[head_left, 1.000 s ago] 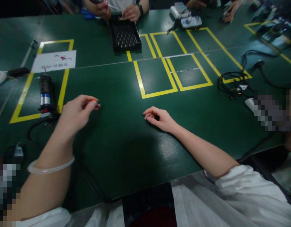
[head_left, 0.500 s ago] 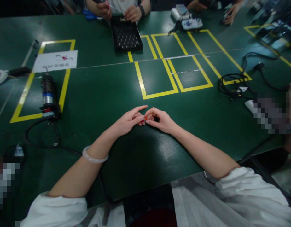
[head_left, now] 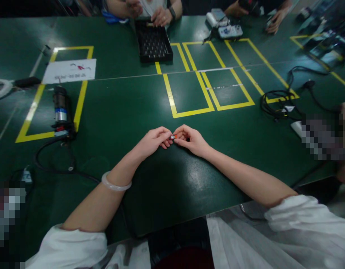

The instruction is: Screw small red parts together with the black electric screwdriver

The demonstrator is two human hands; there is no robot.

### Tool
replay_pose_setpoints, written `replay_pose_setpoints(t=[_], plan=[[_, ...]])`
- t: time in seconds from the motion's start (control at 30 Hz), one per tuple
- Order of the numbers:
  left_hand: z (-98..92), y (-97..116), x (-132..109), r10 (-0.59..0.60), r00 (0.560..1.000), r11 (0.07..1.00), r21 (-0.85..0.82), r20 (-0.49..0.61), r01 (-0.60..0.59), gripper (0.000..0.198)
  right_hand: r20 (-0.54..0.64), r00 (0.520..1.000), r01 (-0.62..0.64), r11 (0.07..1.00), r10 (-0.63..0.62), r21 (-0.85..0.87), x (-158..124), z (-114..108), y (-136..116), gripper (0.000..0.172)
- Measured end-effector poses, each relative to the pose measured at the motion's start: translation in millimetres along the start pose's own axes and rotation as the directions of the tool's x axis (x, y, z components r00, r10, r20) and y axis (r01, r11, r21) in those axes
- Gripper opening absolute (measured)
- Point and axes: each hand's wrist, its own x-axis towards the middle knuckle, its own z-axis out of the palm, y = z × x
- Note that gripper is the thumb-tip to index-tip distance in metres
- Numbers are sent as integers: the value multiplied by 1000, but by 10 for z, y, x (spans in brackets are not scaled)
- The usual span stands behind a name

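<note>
Both my hands meet over the near middle of the green table (head_left: 127,101). Between their fingertips is a small orange and whitish part (head_left: 173,137), too small to name exactly. My left hand (head_left: 154,140) pinches its left end between thumb and fingers. On its right end, the thumb and forefinger of my right hand (head_left: 190,140) are closed, with the other fingers curled. Most of the part is hidden by the fingertips. A pale bangle (head_left: 116,182) circles my left wrist.
Left lies a black cylindrical tool (head_left: 61,106) with a cable, near a white sheet (head_left: 70,71). Yellow tape (head_left: 193,112) marks rectangles. Coiled black cable (head_left: 273,102) lies right. Across the table, a co-worker's hands (head_left: 161,16) are over a black tray (head_left: 155,58); white devices (head_left: 230,31) stand beside.
My left forefinger, stretched out before, has bent in to the small part. More of the part shows between my fingertips. The whole view has shifted slightly.
</note>
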Motion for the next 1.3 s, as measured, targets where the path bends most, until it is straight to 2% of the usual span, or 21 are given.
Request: replay_pose_setpoints(t=[0.2, 0.4, 0.57, 0.67, 0.83, 1.03, 1.3], plan=[[-30, -23, -3, 32, 997, 999, -28, -68, -34, 34, 23, 999, -45, 996, 43, 71, 172, 29, -21, 26], [-24, -34, -2, 136, 987, 990, -11, -82, -138, 33, -55, 995, -80, 992, 86, 103, 233, 43, -49, 31], [-11, -60, 9, 201, 974, 978, 77, -107, -193, 30, -47, 999, -22, 997, 26, 75, 174, 32, -20, 26], [-11, -78, 22, 201, 972, 977, 94, -123, -190, 33, -84, 996, 34, 998, -30, 44, 147, 38, 25, 25], [-20, -112, 36, 182, 978, 982, 73, -103, -175, 31, -67, 991, 111, 993, -113, -32, 143, 35, 69, 27], [-19, -136, 38, 177, 979, 984, 48, -97, -174, 31, -67, 979, 174, 964, -191, -199, 129, 2, 40, 15], [-19, -115, 38, 164, 981, 986, 44, -108, -160, 33, -61, 965, 226, 930, -254, -289, 114, -7, 42, 15]])
